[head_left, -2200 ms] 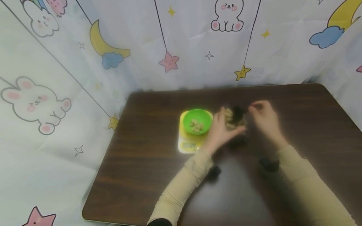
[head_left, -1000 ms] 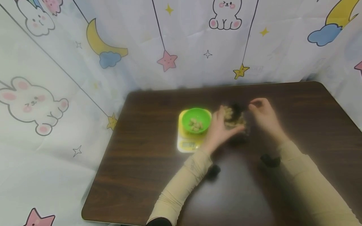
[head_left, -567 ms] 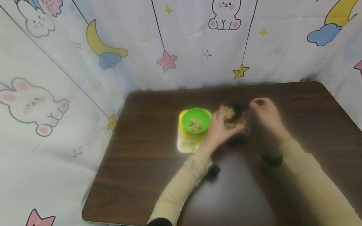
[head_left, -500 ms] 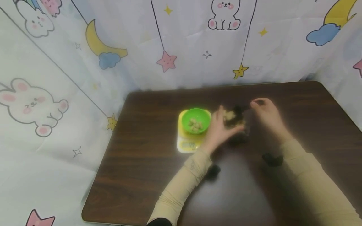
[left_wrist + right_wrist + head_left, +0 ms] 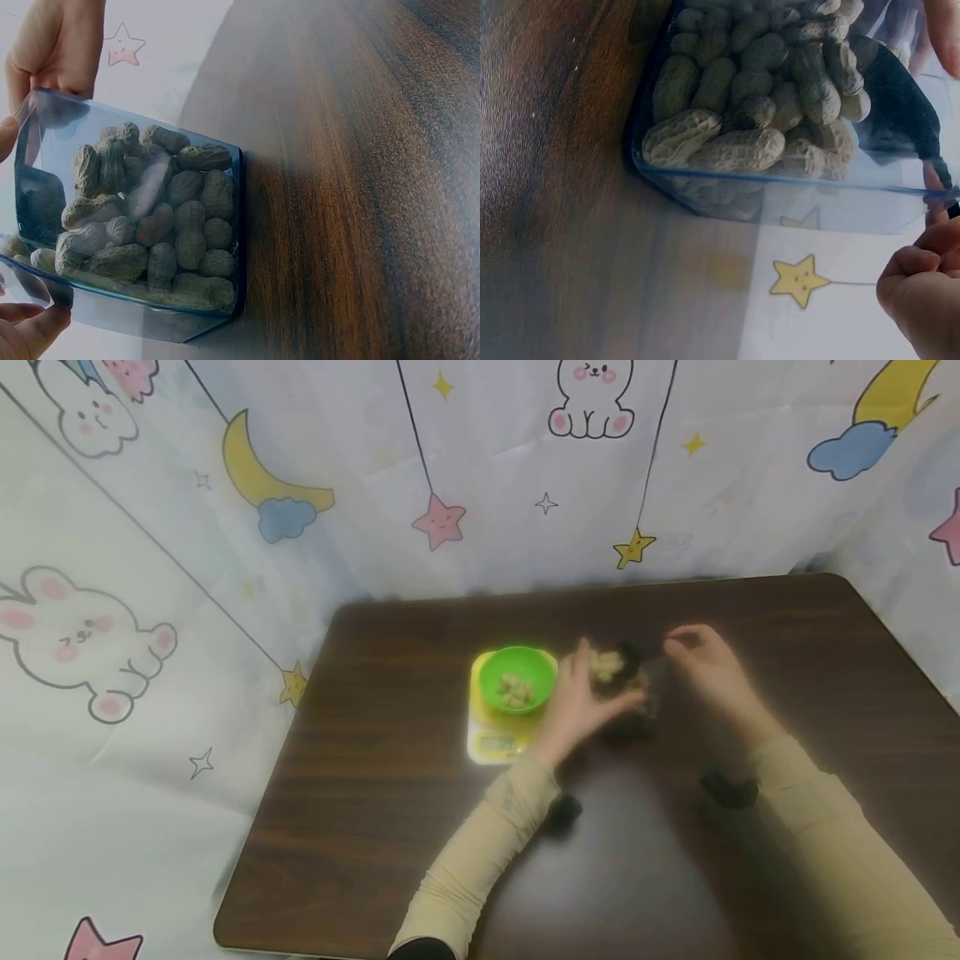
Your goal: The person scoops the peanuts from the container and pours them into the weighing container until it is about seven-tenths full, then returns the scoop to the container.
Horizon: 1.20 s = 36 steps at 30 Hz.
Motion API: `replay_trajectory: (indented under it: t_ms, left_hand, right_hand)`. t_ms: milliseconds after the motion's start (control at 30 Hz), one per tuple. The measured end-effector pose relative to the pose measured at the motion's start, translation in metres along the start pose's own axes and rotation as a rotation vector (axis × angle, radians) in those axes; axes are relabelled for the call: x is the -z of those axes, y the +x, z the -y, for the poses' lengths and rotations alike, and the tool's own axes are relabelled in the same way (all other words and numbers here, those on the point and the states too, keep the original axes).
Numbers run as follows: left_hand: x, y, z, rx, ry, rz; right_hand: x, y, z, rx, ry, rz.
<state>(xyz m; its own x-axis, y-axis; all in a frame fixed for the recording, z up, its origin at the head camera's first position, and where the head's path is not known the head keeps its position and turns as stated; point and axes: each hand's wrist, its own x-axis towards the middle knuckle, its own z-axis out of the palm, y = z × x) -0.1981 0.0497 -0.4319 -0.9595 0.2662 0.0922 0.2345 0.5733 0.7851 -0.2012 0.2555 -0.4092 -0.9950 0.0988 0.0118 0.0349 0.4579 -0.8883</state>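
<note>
A clear box of unshelled peanuts stands on the table. My left hand grips the box from its left side, fingers spread round the wall. At the opposite side, my right hand has curled fingers pinching the handle end of a black scoop. Its dark head is inside the box, above the peanuts; the handle passes near the rim. In the head view the scoop and box are blurred. Left of the box, a green bowl with several peanuts sits on a yellow and white kitchen scale.
A brown wood-grain table with rounded corners carries everything. A white curtain printed with bunnies, moons and stars hangs behind and on the left. Black wrist devices sit below both forearms. The scale's digits are too blurred to read.
My right hand has shifted slightly to the right, and the black scoop moves a little within the box. The left hand keeps its grip. The bowl and scale stay put.
</note>
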Motion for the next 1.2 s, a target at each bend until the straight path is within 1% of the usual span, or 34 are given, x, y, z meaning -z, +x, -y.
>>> replay_trajectory:
  t_ms: [67, 167, 233, 267, 400, 533, 633, 733, 800, 867, 967, 1033, 1133, 1200]
  left_hand:
    - [0.0, 0.001, 0.0, -0.007, 0.0, -0.003]
    - [0.0, 0.001, 0.0, -0.008, -0.003, -0.005]
    - [0.0, 0.002, 0.001, -0.008, -0.008, -0.005]
    - [0.0, 0.002, 0.002, -0.007, -0.009, -0.005]
    - [0.0, 0.002, 0.003, -0.006, -0.009, -0.001]
    - [0.0, 0.002, 0.003, -0.001, -0.006, 0.01]
    - [0.001, 0.002, 0.003, 0.007, -0.005, 0.014]
    - [0.0, 0.002, 0.002, 0.011, -0.007, 0.015]
    - [0.001, 0.002, 0.001, 0.015, -0.013, 0.017]
    - [0.001, 0.002, 0.0, 0.019, -0.02, 0.018]
    - [0.001, 0.002, -0.001, 0.023, -0.028, 0.02]
    - [0.001, 0.002, -0.001, 0.025, -0.029, 0.019]
    - [0.001, 0.002, -0.001, 0.025, -0.032, 0.017]
    - [0.001, 0.001, -0.001, 0.026, -0.04, 0.015]
  right_hand:
    - [0.002, -0.001, -0.001, -0.005, -0.004, -0.007]
    - [0.004, -0.004, -0.001, -0.026, 0.027, -0.008]
    - [0.004, -0.007, 0.0, -0.057, 0.086, 0.009]
    - [0.004, -0.008, 0.0, -0.074, 0.134, 0.021]
    - [0.004, -0.013, -0.001, -0.117, 0.243, 0.03]
    - [0.005, -0.015, -0.004, -0.112, 0.24, -0.005]
    - [0.007, -0.015, -0.007, -0.103, 0.201, -0.027]
    - [0.007, -0.016, -0.008, -0.1, 0.187, -0.036]
    - [0.007, -0.016, -0.008, -0.099, 0.218, -0.04]
    - [0.008, -0.016, -0.008, -0.106, 0.288, -0.031]
    - [0.008, -0.017, -0.007, -0.105, 0.359, -0.016]
    - [0.008, -0.016, -0.007, -0.101, 0.393, -0.007]
    - [0.009, -0.016, -0.008, -0.1, 0.39, -0.021]
    - [0.009, -0.016, -0.009, -0.106, 0.452, -0.027]
